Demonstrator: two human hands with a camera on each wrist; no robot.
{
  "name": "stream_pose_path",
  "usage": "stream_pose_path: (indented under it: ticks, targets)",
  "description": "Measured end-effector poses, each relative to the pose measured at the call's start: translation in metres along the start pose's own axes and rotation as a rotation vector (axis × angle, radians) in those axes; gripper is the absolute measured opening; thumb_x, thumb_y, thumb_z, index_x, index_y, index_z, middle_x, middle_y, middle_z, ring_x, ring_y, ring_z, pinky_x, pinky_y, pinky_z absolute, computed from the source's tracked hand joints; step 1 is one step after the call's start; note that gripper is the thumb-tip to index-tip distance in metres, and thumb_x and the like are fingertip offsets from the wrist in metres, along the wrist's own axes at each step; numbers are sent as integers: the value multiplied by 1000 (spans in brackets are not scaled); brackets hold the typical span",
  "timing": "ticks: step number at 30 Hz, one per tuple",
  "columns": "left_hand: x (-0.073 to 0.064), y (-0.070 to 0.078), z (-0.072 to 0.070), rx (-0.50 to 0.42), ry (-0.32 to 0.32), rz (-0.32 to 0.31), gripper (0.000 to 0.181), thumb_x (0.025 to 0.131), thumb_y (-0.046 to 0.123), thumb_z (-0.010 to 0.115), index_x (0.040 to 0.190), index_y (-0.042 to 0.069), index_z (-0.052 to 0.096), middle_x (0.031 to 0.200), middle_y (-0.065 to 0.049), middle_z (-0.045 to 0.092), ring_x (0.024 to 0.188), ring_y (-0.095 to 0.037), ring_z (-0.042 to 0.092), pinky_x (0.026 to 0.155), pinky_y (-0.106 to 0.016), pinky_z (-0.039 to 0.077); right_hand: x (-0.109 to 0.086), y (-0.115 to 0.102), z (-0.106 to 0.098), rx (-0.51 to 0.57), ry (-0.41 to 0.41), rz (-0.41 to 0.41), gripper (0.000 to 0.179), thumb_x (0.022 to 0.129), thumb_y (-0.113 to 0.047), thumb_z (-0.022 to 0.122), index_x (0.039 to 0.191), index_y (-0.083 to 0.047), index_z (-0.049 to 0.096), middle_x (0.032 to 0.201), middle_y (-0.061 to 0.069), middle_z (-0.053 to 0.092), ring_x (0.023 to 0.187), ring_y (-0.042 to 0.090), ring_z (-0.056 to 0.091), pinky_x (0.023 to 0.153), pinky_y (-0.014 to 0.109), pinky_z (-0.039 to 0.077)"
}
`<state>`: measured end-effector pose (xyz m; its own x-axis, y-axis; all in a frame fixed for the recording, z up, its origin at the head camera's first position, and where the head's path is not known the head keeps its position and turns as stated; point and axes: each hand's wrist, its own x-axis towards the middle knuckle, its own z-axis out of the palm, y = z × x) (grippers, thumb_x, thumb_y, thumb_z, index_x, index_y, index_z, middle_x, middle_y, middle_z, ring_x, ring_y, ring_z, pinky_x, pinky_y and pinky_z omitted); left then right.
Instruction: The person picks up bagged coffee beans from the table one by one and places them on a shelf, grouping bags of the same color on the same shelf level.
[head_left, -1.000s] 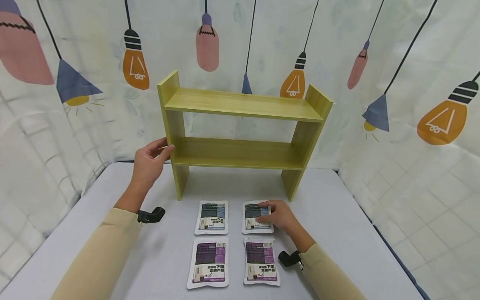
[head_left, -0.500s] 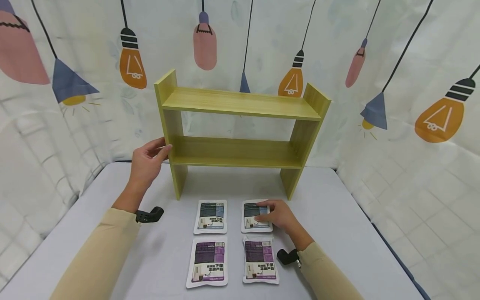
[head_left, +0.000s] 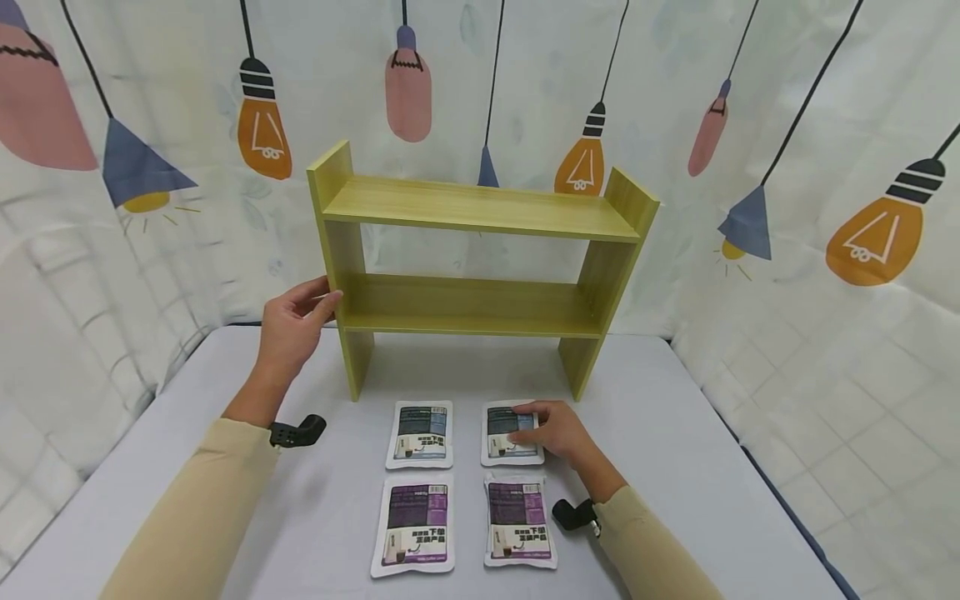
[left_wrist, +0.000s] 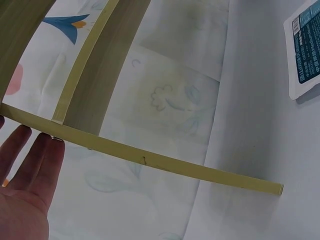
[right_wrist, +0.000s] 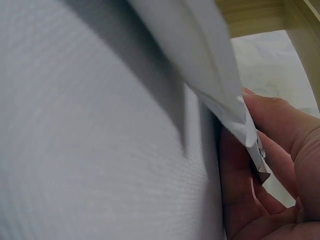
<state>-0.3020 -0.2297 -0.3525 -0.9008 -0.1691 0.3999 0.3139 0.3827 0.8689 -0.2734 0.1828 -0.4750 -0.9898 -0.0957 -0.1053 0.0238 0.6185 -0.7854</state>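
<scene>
My left hand [head_left: 291, 329] is at the left side panel of a two-tier yellow-green wooden shelf [head_left: 480, 310]. In the left wrist view its straight fingers [left_wrist: 37, 165] touch the panel's edge. My right hand [head_left: 558, 432] lies over the right side of a white pouch with a dark teal label [head_left: 498, 442]. The right wrist view shows the pouch's edge [right_wrist: 220, 95] between that hand's thumb and fingers, close to the table. Beside it on the left lies a similar teal-labelled pouch [head_left: 420, 435]. Two purple-labelled pouches, one at left [head_left: 415, 525] and one at right [head_left: 519, 521], lie nearer.
A white-covered table [head_left: 637, 517] carries the shelf, which stands upright toward the back. Behind and beside it hangs a pale curtain [head_left: 330, 83] printed with lamps and bulbs. Black wrist devices sit on both forearms, the left one [head_left: 300, 431] and the right one [head_left: 573, 515].
The head view has shifted slightly, so everything sits a little further left in the picture. Both hands keep their places at the shelf and the pouch.
</scene>
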Motion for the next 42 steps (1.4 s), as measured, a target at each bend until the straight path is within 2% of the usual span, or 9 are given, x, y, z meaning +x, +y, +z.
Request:
stream_pose_path:
  ticks: [8,15,21,29,35,42]
  targets:
    - [0,2,0,7,-2,-1,59,98,49,65,147,17,58,146,-8,61,108,4,64,94,-13,54,0,2,-1,14,0,-11,49,71,-31,95,117,-24,79,120,6,72,98,22,59,81,31,52]
    - [-1,1,-1,-2,2,5,58,98,49,65,146,17,59,146,-8,61,108,5,63,91,-10,53,1,3,-2,33,-3,-30,49,72,-30,94,119,-23,79,115,5,72,95,20,58,76,28,49]
    - [0,-1,-2,-8,6,14,57,98,48,65,145,18,59,145,-8,62,107,6,63,90,-9,53,2,5,-2,50,-12,-22,50,74,-32,94,121,-25,77,115,5,74,96,20,62,82,31,54]
    - [1,-2,0,-6,0,-5,59,97,51,65,146,19,59,146,-6,61,108,4,64,93,-12,54,0,10,-2,72,-22,-58,51,73,-31,94,121,-23,78,110,4,74,91,19,62,74,26,51]
    - [0,-2,-1,-2,1,8,57,98,48,65,146,18,59,145,-8,62,106,5,64,90,-10,54,-1,12,-2,134,-45,-72,52,74,-25,93,122,-18,77,113,9,75,87,17,67,72,25,55]
    - [0,-1,0,-2,2,7,58,97,49,65,146,17,59,145,-8,62,107,5,64,90,-10,54,-3,13,-5,164,-44,-63,50,74,-25,93,122,-18,77,126,11,71,92,18,68,74,25,57]
